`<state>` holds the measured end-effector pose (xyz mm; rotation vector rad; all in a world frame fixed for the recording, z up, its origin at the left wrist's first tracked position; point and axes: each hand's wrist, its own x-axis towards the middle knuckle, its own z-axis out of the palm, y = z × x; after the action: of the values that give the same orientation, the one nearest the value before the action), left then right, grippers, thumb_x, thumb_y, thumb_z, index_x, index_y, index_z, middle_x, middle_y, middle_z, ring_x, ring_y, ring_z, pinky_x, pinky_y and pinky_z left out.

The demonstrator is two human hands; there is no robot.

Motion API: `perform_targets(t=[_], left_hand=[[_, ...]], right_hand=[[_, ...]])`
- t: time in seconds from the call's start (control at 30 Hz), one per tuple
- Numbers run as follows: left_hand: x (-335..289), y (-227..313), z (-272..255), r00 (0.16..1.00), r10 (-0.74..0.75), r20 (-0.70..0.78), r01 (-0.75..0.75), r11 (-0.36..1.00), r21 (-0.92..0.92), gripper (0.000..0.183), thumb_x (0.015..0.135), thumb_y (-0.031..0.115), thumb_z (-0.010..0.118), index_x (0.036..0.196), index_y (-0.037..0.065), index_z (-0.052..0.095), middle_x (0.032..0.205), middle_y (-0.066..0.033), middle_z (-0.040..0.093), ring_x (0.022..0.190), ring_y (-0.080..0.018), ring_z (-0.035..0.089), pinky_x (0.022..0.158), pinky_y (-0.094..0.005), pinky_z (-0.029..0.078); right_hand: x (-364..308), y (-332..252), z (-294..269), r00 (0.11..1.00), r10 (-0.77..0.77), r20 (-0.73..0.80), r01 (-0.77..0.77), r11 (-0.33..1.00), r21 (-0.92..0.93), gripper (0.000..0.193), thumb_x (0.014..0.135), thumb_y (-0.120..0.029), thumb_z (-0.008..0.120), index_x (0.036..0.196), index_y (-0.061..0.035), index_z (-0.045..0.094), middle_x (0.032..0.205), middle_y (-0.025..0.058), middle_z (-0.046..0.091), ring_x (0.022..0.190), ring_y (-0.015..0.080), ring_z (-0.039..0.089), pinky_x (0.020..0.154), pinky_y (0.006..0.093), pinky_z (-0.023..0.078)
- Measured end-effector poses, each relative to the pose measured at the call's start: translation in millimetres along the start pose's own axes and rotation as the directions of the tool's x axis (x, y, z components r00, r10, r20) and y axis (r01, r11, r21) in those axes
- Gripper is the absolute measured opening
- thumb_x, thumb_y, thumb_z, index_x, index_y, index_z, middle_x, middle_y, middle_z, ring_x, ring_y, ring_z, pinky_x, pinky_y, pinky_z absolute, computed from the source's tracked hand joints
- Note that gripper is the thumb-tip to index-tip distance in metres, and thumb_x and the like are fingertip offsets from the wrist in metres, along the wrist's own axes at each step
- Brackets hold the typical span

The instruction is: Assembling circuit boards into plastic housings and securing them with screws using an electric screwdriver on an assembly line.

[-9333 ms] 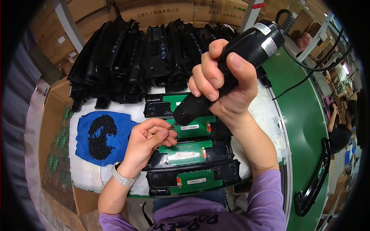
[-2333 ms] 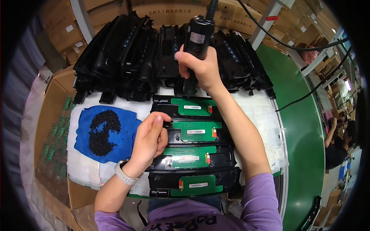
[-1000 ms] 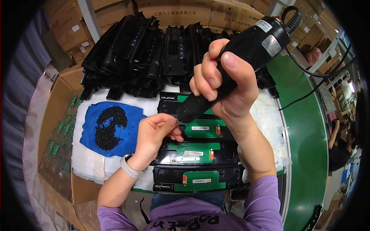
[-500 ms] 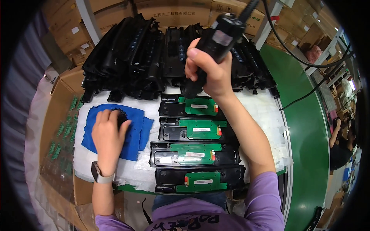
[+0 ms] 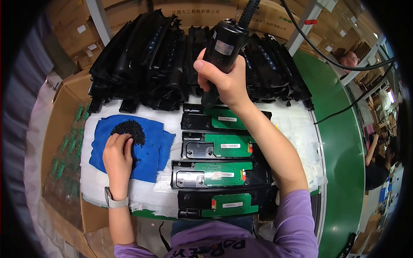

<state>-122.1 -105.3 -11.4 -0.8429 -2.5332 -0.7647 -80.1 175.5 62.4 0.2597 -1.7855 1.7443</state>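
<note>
A black electric screwdriver (image 5: 221, 47) with a thick cord at its top is gripped in my right hand (image 5: 228, 81). Its lower end hangs over the left part of the farthest black plastic panel (image 5: 195, 117), which carries a green circuit board (image 5: 228, 118); I cannot tell whether it touches. My left hand (image 5: 117, 155) has thumb and fingers pinched together at the near edge of a heap of small black screws (image 5: 131, 129). What sits between those fingertips is too small to make out. Under the heap lies a blue cloth (image 5: 148, 167).
Three more panels with green boards, such as the nearest panel (image 5: 193, 204), lie in a column toward me. Stacked black plastic housings (image 5: 142, 64) line the back. A cardboard box (image 5: 64, 112) stands left; a green surface (image 5: 340, 172) runs along the right. A black cable (image 5: 335, 71) hangs upper right.
My left fingers have drawn together and back toward me, uncovering the screw heap. My right hand and the screwdriver have shifted left, and the screwdriver stands more upright.
</note>
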Motion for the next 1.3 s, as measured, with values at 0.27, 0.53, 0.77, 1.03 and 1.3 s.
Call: perform_targets(t=[0.27, 0.53, 0.77, 1.03, 1.3], left_hand=[[1.4, 8.4, 0.5, 1.0, 0.0, -0.025, -0.003, 0.995, -0.098, 0.009, 0.08, 0.001, 0.062, 0.088, -0.004, 0.065, 0.073, -0.0145, 0.058, 0.06, -0.028, 0.055, 0.057, -0.0324, 0.044], [-0.1, 4.8, 4.6, 0.991, -0.133, -0.01, 0.121, 0.93, -0.346, 0.009, 0.082, 0.005, 0.065, 0.086, -0.003, 0.066, 0.072, -0.0077, 0.062, 0.056, -0.0115, 0.053, 0.053, -0.0227, 0.041], [0.3, -0.5, 7.0, 0.942, -0.267, 0.203, 0.323, 0.567, -0.758, 0.013, 0.087, 0.011, 0.062, 0.089, -0.002, 0.065, 0.073, -0.0029, 0.061, 0.059, -0.0071, 0.051, 0.055, -0.0181, 0.041], [3.4, 21.3, 13.8, 0.796, -0.124, 0.593, 0.54, -0.299, -0.787, 0.011, 0.09, 0.009, 0.052, 0.092, 0.0, 0.057, 0.075, -0.0053, 0.057, 0.061, -0.0105, 0.047, 0.058, -0.0233, 0.039], [15.6, 97.8, 39.2, 0.667, 0.218, 0.712, 0.738, -0.32, -0.594, 0.02, 0.089, 0.014, 0.042, 0.071, 0.006, 0.041, 0.068, -0.0058, 0.048, 0.056, -0.0106, 0.039, 0.055, -0.0244, 0.035]], right_hand=[[3.9, 2.4, 5.8, 0.999, 0.019, 0.043, -0.017, 0.998, -0.057, 0.018, 0.078, -0.017, 0.065, 0.071, -0.002, 0.057, 0.051, 0.0024, 0.052, 0.043, 0.0092, 0.048, 0.043, 0.0225, 0.035], [8.6, 7.3, -1.3, 0.997, 0.045, 0.06, -0.045, 0.999, -0.005, 0.02, 0.077, -0.017, 0.066, 0.068, -0.002, 0.056, 0.05, 0.0034, 0.052, 0.042, 0.0101, 0.047, 0.042, 0.0232, 0.036], [11.4, 10.4, 4.4, 0.992, 0.038, 0.121, -0.037, 0.999, -0.01, 0.019, 0.077, -0.014, 0.066, 0.067, -0.0022, 0.056, 0.049, 0.0025, 0.051, 0.041, 0.0095, 0.047, 0.041, 0.0232, 0.035], [-7.7, 1.2, 7.8, 0.994, -0.026, 0.109, 0.031, 0.999, -0.043, 0.017, 0.072, -0.013, 0.072, 0.074, -0.0027, 0.058, 0.055, 0.0001, 0.055, 0.043, 0.0059, 0.049, 0.041, 0.022, 0.037], [-59.7, -72.9, -18.9, 0.996, 0.024, 0.087, -0.042, 0.977, 0.209, 0.025, 0.081, -0.021, 0.056, 0.095, -0.0036, 0.046, 0.055, 0.0017, 0.043, 0.04, 0.012, 0.04, 0.044, 0.0274, 0.036]])
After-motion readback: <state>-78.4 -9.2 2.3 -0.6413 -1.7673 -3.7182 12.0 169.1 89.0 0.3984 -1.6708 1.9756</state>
